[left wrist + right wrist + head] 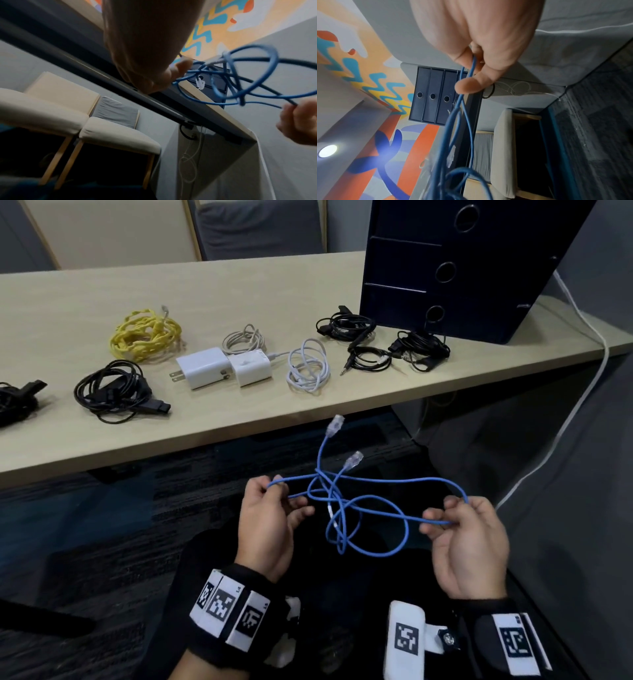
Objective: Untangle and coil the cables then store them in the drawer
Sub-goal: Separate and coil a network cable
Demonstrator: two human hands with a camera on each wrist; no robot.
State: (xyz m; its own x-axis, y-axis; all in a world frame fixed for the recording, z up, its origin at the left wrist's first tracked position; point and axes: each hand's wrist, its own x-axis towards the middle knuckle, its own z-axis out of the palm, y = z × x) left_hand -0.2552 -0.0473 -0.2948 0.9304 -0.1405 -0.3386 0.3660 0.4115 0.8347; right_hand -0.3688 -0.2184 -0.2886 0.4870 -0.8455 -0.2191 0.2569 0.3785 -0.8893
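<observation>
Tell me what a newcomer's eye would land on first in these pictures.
First, the blue cable, a knot of loops stretched in the air below the table edge between the left hand and the right hand, its two clear plugs sticking up. Next, the yellow cable bundled on the table at far left. Then the dark drawer unit standing at the table's right end.

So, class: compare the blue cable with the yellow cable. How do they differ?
The blue cable is held in the air between both hands, while the yellow cable lies on the table. The blue one is spread in loose, crossing loops; the yellow one sits in a bunched coil. Both have clear plugs.
</observation>
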